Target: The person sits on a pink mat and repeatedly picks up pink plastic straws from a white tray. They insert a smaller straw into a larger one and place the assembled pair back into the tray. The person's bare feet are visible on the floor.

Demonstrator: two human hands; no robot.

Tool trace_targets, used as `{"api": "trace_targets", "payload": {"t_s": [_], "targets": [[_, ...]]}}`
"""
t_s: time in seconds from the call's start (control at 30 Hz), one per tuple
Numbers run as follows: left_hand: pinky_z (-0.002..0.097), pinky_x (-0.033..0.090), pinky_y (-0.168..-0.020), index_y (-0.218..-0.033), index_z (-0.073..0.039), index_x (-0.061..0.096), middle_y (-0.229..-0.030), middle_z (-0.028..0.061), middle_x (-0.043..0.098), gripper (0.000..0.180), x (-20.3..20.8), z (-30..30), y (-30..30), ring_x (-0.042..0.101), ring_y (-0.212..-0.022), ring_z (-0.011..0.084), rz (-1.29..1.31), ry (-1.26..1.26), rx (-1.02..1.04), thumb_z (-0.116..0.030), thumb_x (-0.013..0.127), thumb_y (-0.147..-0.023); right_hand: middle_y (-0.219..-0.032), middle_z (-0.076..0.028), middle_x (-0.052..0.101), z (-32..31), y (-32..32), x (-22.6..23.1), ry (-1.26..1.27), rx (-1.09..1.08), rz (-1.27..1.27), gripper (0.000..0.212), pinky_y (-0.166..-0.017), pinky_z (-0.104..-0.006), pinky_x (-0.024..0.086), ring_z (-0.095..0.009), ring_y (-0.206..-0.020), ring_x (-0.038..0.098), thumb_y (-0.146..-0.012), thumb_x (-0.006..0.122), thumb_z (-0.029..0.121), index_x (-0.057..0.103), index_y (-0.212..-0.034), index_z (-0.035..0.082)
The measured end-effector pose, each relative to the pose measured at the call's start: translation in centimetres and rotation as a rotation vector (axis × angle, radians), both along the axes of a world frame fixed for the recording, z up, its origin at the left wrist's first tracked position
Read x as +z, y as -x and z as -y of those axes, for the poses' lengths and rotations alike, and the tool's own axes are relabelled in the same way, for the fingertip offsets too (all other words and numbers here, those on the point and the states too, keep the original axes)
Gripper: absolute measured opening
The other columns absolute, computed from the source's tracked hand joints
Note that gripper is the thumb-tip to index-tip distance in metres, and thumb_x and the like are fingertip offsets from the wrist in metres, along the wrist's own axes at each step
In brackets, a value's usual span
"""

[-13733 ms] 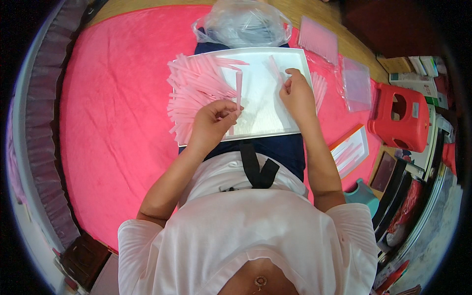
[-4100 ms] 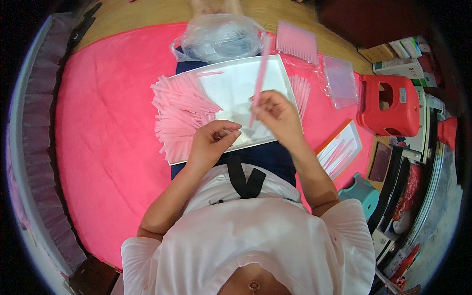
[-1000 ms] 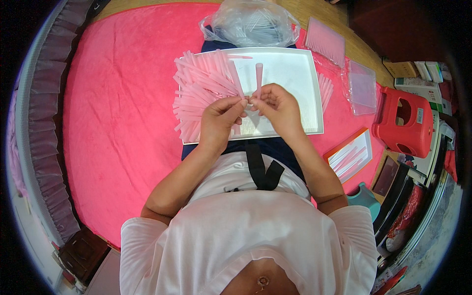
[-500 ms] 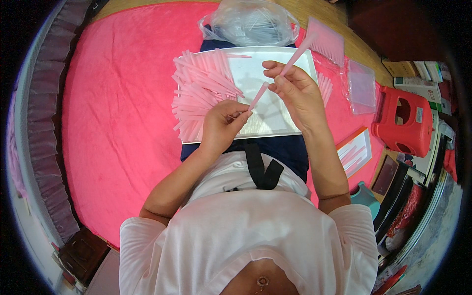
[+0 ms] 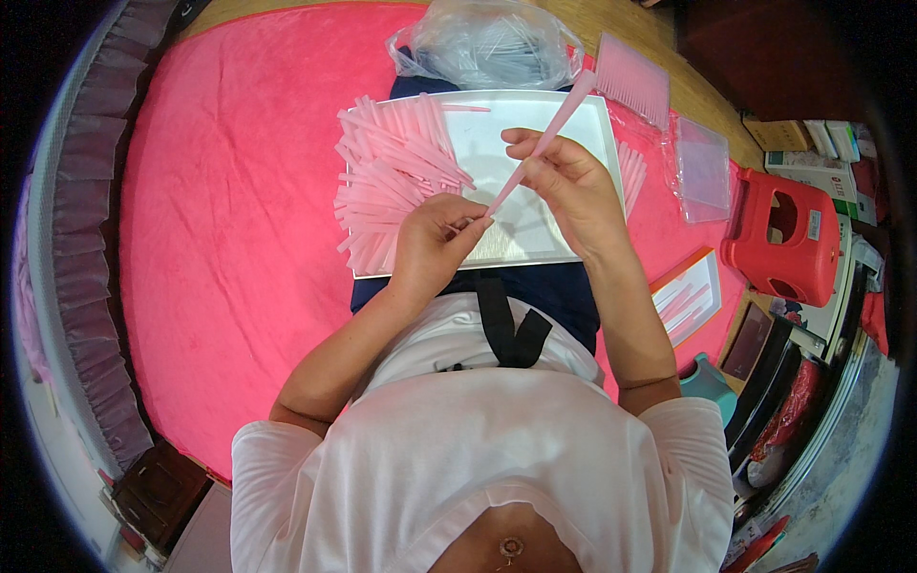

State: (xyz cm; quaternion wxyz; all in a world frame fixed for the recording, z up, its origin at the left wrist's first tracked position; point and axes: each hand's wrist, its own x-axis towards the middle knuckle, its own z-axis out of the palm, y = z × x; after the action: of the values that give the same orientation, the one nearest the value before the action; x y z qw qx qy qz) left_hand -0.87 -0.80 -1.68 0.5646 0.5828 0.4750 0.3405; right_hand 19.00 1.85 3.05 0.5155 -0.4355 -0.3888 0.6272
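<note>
The right hand (image 5: 573, 186) is pinching a long pink strip (image 5: 540, 148) over the white tray (image 5: 592, 124). The strip is slanting down-left, its lower tip being gripped by the closed left hand (image 5: 435, 239), beside the pink pile (image 5: 392, 181).

My left hand (image 5: 435, 244) pinches the lower tip of a long pink strip (image 5: 540, 143), and my right hand (image 5: 564, 186) grips it higher up — the strip slants from the centre of the frame toward the upper right. Both hands hover over a white tray (image 5: 521, 115) resting on my lap. A loose heap of pink strips (image 5: 392, 181) covers the tray's left side. Above it, at the top of the frame, lies a clear plastic bag (image 5: 487, 48). A pink blanket (image 5: 220, 220) fills the left — a red stool (image 5: 783, 239) stands at the right.
</note>
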Motion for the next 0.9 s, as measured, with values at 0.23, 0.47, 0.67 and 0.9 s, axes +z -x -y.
{"api": "trace_targets", "payload": {"t_s": [0.23, 0.47, 0.67, 0.9], "targets": [[0.0211, 0.046, -0.066, -0.101, 0.002, 0.07, -0.093, 0.0035, 0.061, 0.013, -0.2, 0.0, 0.0, 0.059, -0.079, 0.0079, 0.006, 0.005, -0.006, -0.003, 0.069, -0.088, -0.123, -0.009, 0.063, 0.0, 0.2, 1.3, -0.041, -0.008, 0.086, 0.026, -0.095, -0.0333, 0.047, -0.017, -0.11, 0.06, -0.091, 0.066, 0.011, 0.065, -0.115, 0.002], [0.0205, 0.047, -0.064, -0.101, 0.002, 0.07, -0.092, 0.0031, 0.063, 0.013, -0.9, 0.1, 0.3, 0.06, -0.076, 0.008, 0.078, 0.01, 0.094, -0.005, 0.069, -0.089, -0.114, -0.008, 0.064, -1.2, 0.2, -1.4, -0.059, -0.059, 0.344, 0.025, -0.082, -0.0302, 0.05, -0.018, -0.096, 0.063, -0.09, 0.067, 0.012, 0.063, -0.112, 0.002], [0.0196, 0.047, -0.062, -0.101, 0.0, 0.069, -0.092, 0.002, 0.065, 0.014, 0.3, -0.8, 1.6, 0.061, -0.074, 0.0082, 0.117, 0.04, 0.226, -0.008, 0.07, -0.089, -0.103, -0.016, 0.062, -1.7, 2.6, -5.7, -0.311, 0.174, 0.934, 0.027, -0.078, -0.0401, 0.05, -0.032, -0.088, 0.063, -0.079, 0.071, 0.01, 0.063, -0.104, 0.003], [0.019, 0.046, -0.061, -0.104, -0.001, 0.07, -0.09, 0.0006, 0.067, 0.016, 0.4, -1.2, 2.1, 0.061, -0.074, 0.0066, 0.154, 0.054, 0.262, -0.009, 0.07, -0.09, -0.099, -0.016, 0.06, -2.2, 4.7, -6.7, -0.434, 0.159, 1.097, 0.031, -0.078, -0.0405, 0.05, -0.034, -0.09, 0.062, -0.076, 0.067, 0.002, 0.059, -0.106, 0.003]]}}
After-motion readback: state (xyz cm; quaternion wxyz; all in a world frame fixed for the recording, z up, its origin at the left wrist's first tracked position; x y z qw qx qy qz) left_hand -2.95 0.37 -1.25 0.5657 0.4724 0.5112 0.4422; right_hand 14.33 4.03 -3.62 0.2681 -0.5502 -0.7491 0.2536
